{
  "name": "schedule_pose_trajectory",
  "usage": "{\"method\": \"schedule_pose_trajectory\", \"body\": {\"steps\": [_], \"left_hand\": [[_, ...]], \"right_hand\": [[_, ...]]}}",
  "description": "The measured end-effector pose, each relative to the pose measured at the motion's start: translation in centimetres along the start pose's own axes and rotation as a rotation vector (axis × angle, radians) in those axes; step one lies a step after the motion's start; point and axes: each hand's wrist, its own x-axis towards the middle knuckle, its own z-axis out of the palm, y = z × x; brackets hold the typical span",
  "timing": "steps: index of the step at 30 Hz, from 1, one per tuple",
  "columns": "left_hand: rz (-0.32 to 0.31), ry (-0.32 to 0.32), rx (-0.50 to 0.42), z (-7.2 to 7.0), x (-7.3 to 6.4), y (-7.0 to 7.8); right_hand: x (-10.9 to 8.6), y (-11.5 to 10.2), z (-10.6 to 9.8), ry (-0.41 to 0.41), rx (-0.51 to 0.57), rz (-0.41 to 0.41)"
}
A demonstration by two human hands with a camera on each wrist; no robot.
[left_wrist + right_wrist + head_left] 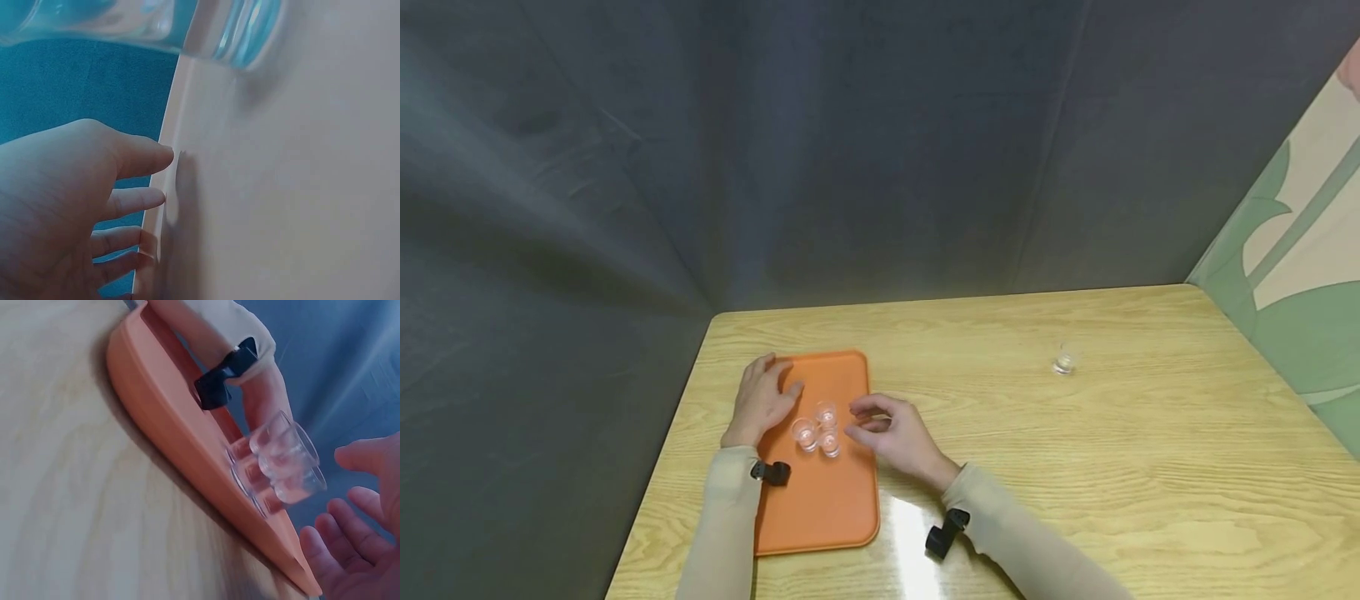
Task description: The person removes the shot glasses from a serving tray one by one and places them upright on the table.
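Observation:
Three small clear glasses (pixel 828 443) stand close together on an orange tray (pixel 820 517). My left hand (pixel 762 402) lies over the tray's left edge, holding nothing; in the left wrist view its spread fingertips are by the tray rim, and part of a clear glass (pixel 250 31) shows above. Just right of the glasses, over the tray's right side, is my right hand (pixel 898 433), its fingers loosely bent and apart from the glasses. The right wrist view shows the glasses (pixel 281 459) upright on the tray, with a gap between them and the right hand (pixel 362 531).
Another small clear glass (pixel 1063 362) stands alone on the wooden table (pixel 1120 467), well to the right of the tray. A dark cloth (pixel 880 167) hangs behind and left of the table. At the right is a leaf-patterned cloth (pixel 1307 333).

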Motion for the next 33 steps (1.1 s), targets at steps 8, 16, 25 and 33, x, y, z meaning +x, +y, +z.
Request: {"method": "schedule_pose_trajectory", "body": {"steps": [8,16,25,33], "left_hand": [[0.005,0.009,-0.002,0.0,0.0,-0.1],[0.004,0.011,0.006,0.0,0.0,0.1],[0.007,0.008,0.012,0.1,0.0,0.0],[0.003,0.015,0.012,0.1,0.0,-0.1]], "right_hand": [[0.0,0.0,1.4,-0.027,-0.031,-0.016],[-0.1,-0.1,2.3,-0.070,-0.171,-0.086],[-0.1,0.0,2.9,-0.070,-0.237,-0.125],[0.0,0.1,3.0,-0.067,-0.235,-0.117]]}}
